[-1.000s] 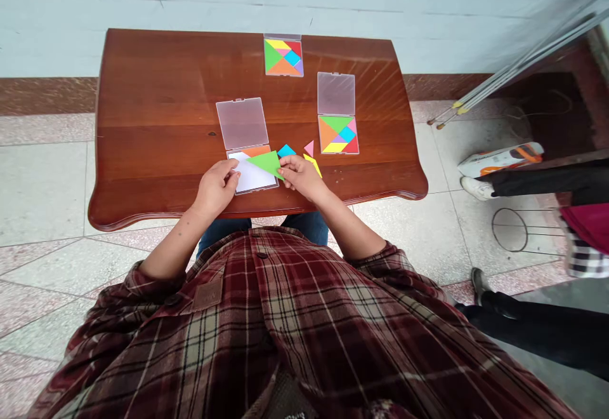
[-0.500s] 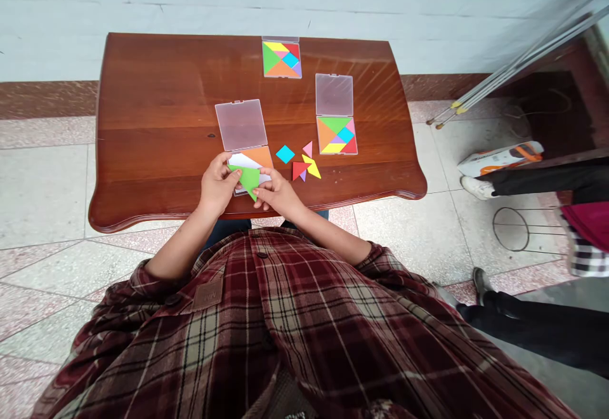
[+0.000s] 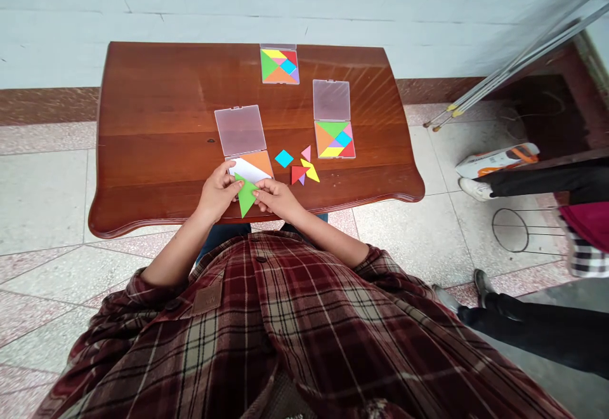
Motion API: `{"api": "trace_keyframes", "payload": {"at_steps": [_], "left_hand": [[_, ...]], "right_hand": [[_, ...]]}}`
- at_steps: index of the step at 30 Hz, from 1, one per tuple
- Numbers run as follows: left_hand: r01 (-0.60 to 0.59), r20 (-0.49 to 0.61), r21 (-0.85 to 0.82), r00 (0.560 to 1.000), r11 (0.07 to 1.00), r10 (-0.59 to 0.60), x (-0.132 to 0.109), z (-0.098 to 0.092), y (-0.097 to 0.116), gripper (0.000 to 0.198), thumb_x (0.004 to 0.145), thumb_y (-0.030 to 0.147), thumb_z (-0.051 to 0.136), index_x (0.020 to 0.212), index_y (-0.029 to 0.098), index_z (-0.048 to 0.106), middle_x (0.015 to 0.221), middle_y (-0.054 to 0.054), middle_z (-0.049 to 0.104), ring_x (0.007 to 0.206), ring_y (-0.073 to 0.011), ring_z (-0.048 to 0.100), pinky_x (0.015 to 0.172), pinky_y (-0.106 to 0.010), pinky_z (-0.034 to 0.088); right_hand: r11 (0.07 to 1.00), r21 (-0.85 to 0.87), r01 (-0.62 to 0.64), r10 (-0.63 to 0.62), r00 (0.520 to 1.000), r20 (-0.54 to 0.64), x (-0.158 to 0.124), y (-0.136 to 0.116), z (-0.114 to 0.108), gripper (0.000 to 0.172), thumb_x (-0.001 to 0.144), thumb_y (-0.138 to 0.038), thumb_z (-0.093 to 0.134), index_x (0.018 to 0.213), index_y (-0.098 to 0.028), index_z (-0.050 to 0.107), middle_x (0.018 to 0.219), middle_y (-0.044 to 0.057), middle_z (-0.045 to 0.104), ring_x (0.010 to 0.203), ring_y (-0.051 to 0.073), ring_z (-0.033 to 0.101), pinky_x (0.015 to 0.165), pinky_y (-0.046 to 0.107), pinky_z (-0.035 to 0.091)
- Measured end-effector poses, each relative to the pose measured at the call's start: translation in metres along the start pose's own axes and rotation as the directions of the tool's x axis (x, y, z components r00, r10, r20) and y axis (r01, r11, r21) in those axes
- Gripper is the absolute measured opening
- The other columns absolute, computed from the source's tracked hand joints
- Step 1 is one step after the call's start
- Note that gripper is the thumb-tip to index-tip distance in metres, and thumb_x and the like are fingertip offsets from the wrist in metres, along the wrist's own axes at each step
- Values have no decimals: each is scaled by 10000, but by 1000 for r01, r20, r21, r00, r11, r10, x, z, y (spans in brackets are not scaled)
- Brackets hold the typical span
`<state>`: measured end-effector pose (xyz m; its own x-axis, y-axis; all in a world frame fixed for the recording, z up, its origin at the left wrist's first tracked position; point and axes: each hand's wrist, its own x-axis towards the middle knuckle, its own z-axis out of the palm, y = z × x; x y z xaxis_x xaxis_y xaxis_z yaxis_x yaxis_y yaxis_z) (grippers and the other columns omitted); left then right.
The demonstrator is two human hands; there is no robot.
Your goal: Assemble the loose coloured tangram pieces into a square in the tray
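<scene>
A green triangle tangram piece [image 3: 246,197] is pinched between my two hands over the near edge of an open clear case. My left hand [image 3: 217,192] grips its upper left side with thumb and fingers. On its right side, my right hand [image 3: 276,197] has the thumb on top. Behind the piece lies the case, with an orange triangle [image 3: 255,160] in its upper right and a white base [image 3: 244,169] showing; its clear lid [image 3: 240,131] lies folded back. Loose to the right are a blue square [image 3: 284,158], a pink triangle [image 3: 306,153], a red triangle [image 3: 298,174], a purple piece [image 3: 301,179] and a yellow parallelogram [image 3: 311,170].
Two filled tangram cases, one at the back [image 3: 280,66] and one at the right [image 3: 335,139], lie on the wooden table [image 3: 162,108]. Crutches [image 3: 476,92] lean at the right. Other people's legs [image 3: 533,330] and a wire ring [image 3: 510,230] are on the right side.
The green triangle has turned in my fingers, one corner now pointing down toward me, and has come slightly nearer. More of the white base shows. The view has shifted a little.
</scene>
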<state>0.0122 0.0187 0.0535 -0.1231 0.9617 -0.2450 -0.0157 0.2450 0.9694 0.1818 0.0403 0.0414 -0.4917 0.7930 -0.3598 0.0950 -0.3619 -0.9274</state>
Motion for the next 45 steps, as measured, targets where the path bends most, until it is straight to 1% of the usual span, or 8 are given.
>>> {"api": "trace_keyframes", "payload": {"at_steps": [5, 10, 13, 20, 27, 32, 39, 45], "left_hand": [[40, 2, 18, 999, 999, -40, -8, -1, 1, 498, 671, 303, 729, 1111, 191, 526, 614, 84, 586, 456, -64, 483, 465, -196, 409], [72, 125, 119, 988, 990, -87, -23, -1, 5, 384, 688, 474, 738, 879, 156, 640, 598, 44, 591, 450, -64, 472, 444, -201, 386], [80, 134, 132, 986, 988, -98, -26, -1, 6, 398, 683, 521, 740, 828, 159, 659, 578, 42, 577, 456, -66, 462, 435, -197, 375], [43, 88, 133, 995, 990, -55, -21, -3, 9, 347, 683, 481, 770, 781, 166, 663, 618, 29, 594, 474, -74, 456, 451, -216, 380], [27, -80, 173, 997, 984, -13, -11, -15, 3, 170, 733, 318, 723, 752, 165, 651, 568, 43, 584, 453, -71, 467, 470, -205, 365], [21, -146, 225, 989, 974, 12, -5, -16, -5, 108, 700, 258, 698, 700, 162, 649, 592, 36, 610, 510, -75, 492, 528, -205, 376], [10, -172, 268, 984, 963, 37, 1, -12, -6, 121, 687, 280, 688, 699, 168, 644, 597, 32, 601, 549, -88, 477, 543, -216, 350], [36, -179, 260, 984, 965, 12, 0, -12, -6, 127, 683, 304, 669, 688, 186, 622, 570, 40, 571, 492, -85, 443, 476, -215, 337]], "right_hand": [[999, 31, -21, 23, 998, -59, 2, 1, 0, 218, 801, -334, 686, 801, -212, 506, 608, -76, 607, 442, 48, 512, 378, 146, 324], [999, 35, -6, 8, 998, -62, 2, 3, 0, 211, 804, -332, 677, 810, -209, 505, 631, -67, 627, 462, 52, 535, 387, 144, 339], [1000, 30, -1, 3, 999, -50, 2, 4, 1, 239, 797, -360, 689, 814, -213, 502, 631, -70, 629, 466, 53, 537, 391, 147, 348], [999, 38, -18, 19, 999, -43, 3, 1, -3, 179, 821, -327, 678, 838, -207, 547, 658, -57, 640, 483, 55, 542, 419, 160, 366], [997, 41, 67, -59, 983, -174, 12, -10, -27, 178, 856, -342, 665, 900, -212, 552, 673, -65, 600, 509, 46, 523, 449, 164, 351], [996, 52, 79, -65, 969, -239, 9, -13, -41, 179, 836, -329, 670, 879, -211, 542, 648, -67, 591, 493, 49, 498, 448, 177, 335], [995, 75, 66, -42, 957, -286, 4, -7, -54, 201, 791, -345, 691, 862, -213, 557, 633, -70, 587, 493, 52, 489, 439, 179, 321], [994, 102, 49, -19, 961, -274, 4, -1, -54, 194, 780, -337, 693, 848, -208, 566, 635, -66, 589, 487, 49, 484, 434, 176, 315]]}}
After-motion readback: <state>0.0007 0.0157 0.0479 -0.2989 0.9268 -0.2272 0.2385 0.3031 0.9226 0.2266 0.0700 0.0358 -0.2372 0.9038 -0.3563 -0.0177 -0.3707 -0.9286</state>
